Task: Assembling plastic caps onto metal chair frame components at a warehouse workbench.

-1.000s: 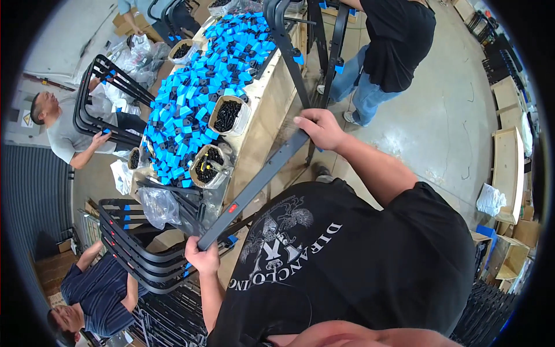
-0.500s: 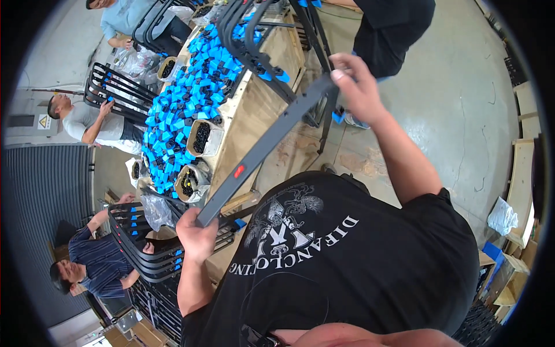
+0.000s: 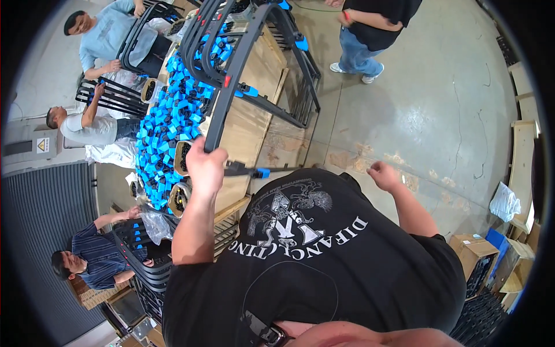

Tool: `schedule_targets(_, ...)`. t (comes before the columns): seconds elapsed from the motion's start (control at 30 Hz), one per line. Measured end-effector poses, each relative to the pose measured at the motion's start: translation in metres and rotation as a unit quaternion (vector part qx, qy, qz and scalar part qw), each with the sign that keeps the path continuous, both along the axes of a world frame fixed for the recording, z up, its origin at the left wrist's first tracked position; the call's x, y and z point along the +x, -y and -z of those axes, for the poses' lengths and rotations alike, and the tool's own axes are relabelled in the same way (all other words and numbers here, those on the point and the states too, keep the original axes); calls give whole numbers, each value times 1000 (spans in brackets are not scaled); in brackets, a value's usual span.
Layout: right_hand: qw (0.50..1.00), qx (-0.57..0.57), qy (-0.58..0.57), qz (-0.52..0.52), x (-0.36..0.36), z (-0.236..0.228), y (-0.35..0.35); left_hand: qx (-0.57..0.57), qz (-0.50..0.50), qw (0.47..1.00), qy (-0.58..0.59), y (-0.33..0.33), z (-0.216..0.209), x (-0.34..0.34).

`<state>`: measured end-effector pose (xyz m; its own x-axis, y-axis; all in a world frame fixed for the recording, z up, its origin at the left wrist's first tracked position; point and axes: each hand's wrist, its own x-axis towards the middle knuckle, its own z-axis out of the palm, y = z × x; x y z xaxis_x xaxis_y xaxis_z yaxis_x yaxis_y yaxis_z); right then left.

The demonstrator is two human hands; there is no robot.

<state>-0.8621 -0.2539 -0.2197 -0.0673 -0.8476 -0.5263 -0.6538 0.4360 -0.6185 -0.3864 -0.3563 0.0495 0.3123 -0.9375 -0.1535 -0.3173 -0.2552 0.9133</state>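
Note:
My left hand (image 3: 206, 168) is closed round the lower end of a dark grey bent tube frame (image 3: 224, 107). The frame has a red button on its side and rises over the edge of the table, curving at the top. Blue fittings sit on tubes close to it, and overlap hides which piece each belongs to. Off to the right, my right hand (image 3: 384, 176) hangs apart from the frame with its fingers curled, and nothing shows in it. Just right of my left hand, a thin dark bar with a blue fitting (image 3: 262, 173) sticks out.
Blue and black plastic caps (image 3: 170, 121) are heaped on a wooden table (image 3: 245, 124). Small tubs (image 3: 180, 199) of black parts line it. Several people work across the table with similar frames; another person (image 3: 370, 34) stands far right. Cardboard boxes (image 3: 471, 251) stand at the right.
My right hand has let go of the tube and dropped away to the right. My left hand has swung the tube upright and farther off. The person at the far side has stepped away.

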Motion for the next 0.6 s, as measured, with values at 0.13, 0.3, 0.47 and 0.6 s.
schedule_targets(0.13,996,86,-5,12,-15,14,-25,-38,-5,999,-15,63,26,-22)
schedule_targets(0.3,984,126,14,125,-47,38,-42,-85,-12,996,-13,144,57,-61)
schedule_targets(0.47,961,154,23,229,-75,61,-87,-78,-14,997,-23,203,78,-82)
schedule_targets(0.6,925,239,46,291,-92,81,-122,-91,-32,995,40,252,85,-68)
